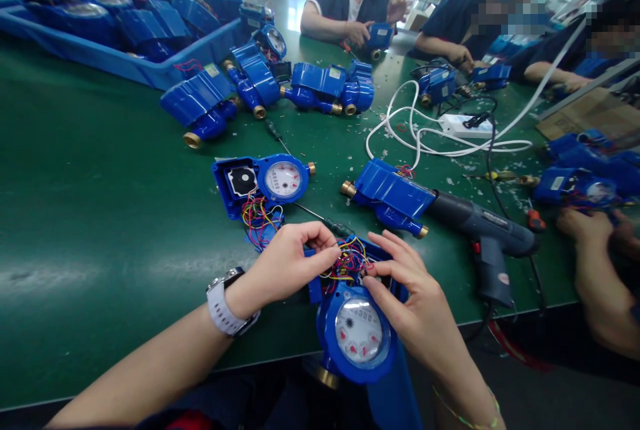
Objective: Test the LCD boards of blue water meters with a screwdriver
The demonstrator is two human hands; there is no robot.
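In the head view, tangled wires point(354, 253) and fingertips hide much of the open housing of the near blue meter point(357, 330), which lies at the table's front edge. The left hand point(295, 260) has thumb and forefinger nearly together at the wires; whether they grip one is hard to tell. The right hand point(407, 283) curves, fingers slightly apart, against the housing's other side. A screwdriver point(336, 225) lies just beyond, partly covered. Past it sit an open meter point(283, 180) and a heat gun point(493, 237), its nozzle end hidden behind a closed meter point(393, 197). Co-workers' heads are blurred.
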